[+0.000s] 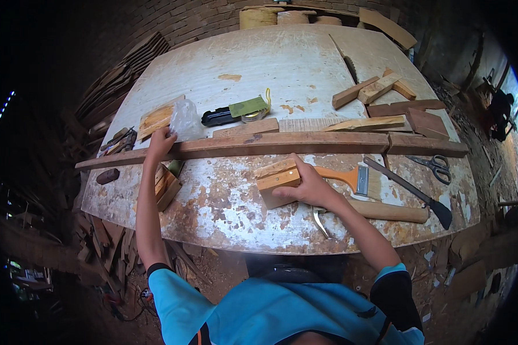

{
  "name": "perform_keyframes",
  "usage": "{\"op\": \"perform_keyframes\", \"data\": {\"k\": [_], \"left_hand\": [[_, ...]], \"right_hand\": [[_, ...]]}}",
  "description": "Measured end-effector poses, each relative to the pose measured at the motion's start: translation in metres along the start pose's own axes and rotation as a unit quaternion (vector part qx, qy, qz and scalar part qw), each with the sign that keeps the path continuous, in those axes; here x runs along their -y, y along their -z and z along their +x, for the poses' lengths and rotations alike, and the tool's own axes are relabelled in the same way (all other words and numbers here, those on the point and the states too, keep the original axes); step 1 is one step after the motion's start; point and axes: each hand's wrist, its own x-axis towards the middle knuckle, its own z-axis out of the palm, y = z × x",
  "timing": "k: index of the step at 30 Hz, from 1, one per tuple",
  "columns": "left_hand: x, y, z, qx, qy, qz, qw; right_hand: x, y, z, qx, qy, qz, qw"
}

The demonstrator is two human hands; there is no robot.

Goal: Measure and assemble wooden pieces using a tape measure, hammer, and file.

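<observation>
Across the worn desk, curled the left grip at the bar, couldn't tell if pinching; clasped the block within the right grip, best kept steady and level.

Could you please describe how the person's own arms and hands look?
The left grip and right grip are ungloved hands; both forearms are bare. Short turquoise fabric sleeves have black trim, narrow on the left, broader on the right.
</observation>
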Motion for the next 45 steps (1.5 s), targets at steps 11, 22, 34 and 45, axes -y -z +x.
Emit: {"op": "perform_keyframes", "data": {"k": [11,22,34,45], "left_hand": [[0.015,-0.004,0.015,0.049,-0.007,-0.024,0.998],[-0.151,0.032,-0.079,-0.013,-0.136,-0.232,0.963],[-0.254,-0.1,-0.13,0.139,-0.007,-0.529,0.837],[-0.28,-0.097,-0.095,0.283,0.11,-0.769,0.563]], "right_hand": [[-0.012,0.0,0.0,-0.005,0.022,-0.012,1.0],[-0.011,-0.001,0.0,-0.035,0.013,-0.06,0.997],[-0.023,0.029,-0.127,-0.107,0.004,-0.464,0.879],[-0.009,0.099,-0.234,-0.428,-0.075,-0.514,0.739]]}}
